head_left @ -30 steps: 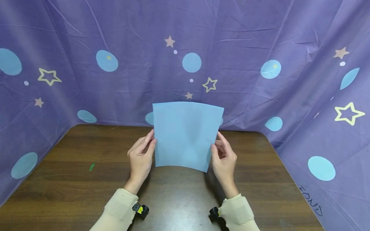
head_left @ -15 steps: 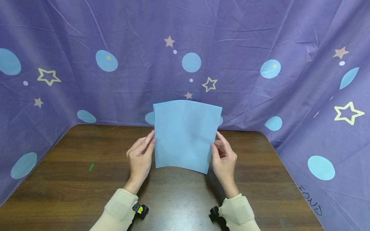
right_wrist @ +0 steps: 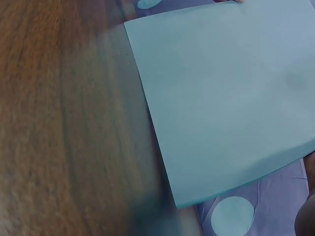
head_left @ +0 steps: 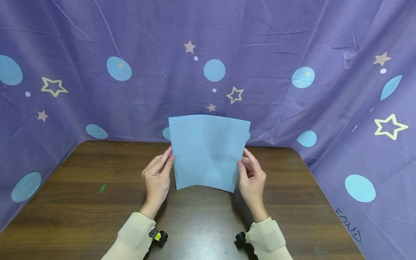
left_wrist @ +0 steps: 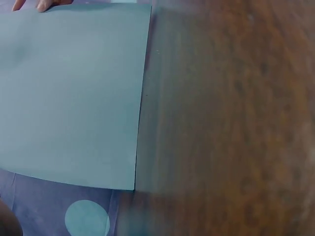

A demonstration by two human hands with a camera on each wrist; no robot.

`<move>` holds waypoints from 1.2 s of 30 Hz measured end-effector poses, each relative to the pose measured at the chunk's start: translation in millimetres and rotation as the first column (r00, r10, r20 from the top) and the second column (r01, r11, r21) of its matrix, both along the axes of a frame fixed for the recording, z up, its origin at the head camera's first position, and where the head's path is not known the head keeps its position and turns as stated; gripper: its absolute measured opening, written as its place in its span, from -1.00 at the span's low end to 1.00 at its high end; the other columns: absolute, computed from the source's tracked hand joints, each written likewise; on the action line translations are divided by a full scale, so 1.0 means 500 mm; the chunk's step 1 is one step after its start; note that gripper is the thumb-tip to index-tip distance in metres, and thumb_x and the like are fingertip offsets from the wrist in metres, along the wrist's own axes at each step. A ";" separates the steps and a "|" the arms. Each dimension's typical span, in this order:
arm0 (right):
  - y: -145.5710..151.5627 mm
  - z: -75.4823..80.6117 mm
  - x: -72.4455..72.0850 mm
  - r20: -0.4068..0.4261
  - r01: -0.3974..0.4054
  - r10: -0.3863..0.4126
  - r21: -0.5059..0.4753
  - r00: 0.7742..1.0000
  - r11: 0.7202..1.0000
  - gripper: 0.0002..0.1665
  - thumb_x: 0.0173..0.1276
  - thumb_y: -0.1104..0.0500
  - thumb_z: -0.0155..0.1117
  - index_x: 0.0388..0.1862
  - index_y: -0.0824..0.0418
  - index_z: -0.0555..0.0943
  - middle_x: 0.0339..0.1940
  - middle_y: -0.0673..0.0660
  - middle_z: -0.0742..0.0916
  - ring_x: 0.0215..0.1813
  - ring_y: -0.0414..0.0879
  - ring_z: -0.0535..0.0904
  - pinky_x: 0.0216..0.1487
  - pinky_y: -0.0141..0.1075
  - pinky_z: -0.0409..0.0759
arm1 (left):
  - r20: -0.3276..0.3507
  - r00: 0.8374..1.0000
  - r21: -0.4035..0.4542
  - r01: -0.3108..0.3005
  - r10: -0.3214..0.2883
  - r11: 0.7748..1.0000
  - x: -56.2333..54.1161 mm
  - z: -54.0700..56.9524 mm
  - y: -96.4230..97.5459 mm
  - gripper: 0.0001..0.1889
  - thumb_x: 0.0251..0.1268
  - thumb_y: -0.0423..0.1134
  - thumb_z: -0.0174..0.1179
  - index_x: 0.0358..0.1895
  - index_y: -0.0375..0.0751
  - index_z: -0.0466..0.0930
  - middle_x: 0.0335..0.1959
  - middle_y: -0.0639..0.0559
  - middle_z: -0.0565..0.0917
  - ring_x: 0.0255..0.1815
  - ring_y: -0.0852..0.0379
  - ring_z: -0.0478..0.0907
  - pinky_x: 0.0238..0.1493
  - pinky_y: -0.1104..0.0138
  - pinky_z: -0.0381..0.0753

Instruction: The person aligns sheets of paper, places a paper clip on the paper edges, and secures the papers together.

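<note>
A light blue sheet of paper (head_left: 208, 151) stands raised above the table, bowed slightly between both hands. My left hand (head_left: 157, 178) pinches its left edge, thumb in front and fingers behind. On the opposite edge, my right hand (head_left: 252, 180) pinches the paper in the same way. The left wrist view shows the sheet (left_wrist: 74, 98) with fingertips of the other hand at its top edge. Across the right wrist view the same paper (right_wrist: 221, 103) spreads wide, its lower edge over the table.
A small green paper clip (head_left: 103, 188) lies on the brown wooden table (head_left: 81, 224), left of the hands. Behind and at both sides hangs a purple curtain (head_left: 156, 47) with stars and blue dots. Handwritten letters mark the curtain at right.
Both hands stay in nearly the same place, holding the paper. The sheet's tilt and bend shift slightly; its upper left corner has moved a little to the left.
</note>
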State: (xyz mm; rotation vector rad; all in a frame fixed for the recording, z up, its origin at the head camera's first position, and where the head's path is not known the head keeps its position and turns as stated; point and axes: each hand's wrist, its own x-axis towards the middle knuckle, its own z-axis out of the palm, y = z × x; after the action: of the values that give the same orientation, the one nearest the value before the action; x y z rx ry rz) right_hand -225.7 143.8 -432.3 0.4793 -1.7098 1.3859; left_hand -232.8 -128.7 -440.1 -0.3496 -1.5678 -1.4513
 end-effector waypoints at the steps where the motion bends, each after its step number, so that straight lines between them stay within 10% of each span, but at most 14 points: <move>1: 0.002 -0.008 -0.005 0.000 0.000 0.000 0.001 1.000 1.000 -0.41 0.33 0.65 0.33 0.33 0.41 0.61 -0.28 0.36 0.77 -0.45 -0.27 0.50 -0.46 -0.55 0.43 | -0.003 1.000 -0.008 -0.004 0.004 1.000 0.000 -0.001 0.000 -0.58 0.22 -0.64 0.42 0.12 -0.23 0.82 -0.17 -0.23 0.83 -0.13 0.26 0.72 -0.05 0.50 0.66; 36: -0.019 0.035 0.029 -0.039 0.077 -0.076 0.011 0.996 0.997 -0.39 0.27 0.69 0.31 0.32 0.48 0.59 -0.26 0.42 0.77 -0.41 -0.08 0.61 -0.41 -0.54 0.48 | -0.047 0.996 -0.115 -0.082 0.077 0.990 0.006 0.004 0.005 -0.57 0.18 -0.67 0.43 0.13 -0.35 0.79 -0.16 -0.26 0.82 -0.05 0.33 0.71 0.05 0.54 0.64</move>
State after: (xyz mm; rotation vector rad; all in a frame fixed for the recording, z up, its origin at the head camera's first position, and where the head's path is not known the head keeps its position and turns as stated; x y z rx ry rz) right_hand -211.2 134.1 -414.8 0.4403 -1.6892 1.3045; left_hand -229.8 -126.0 -437.9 -0.3799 -1.6187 -1.2869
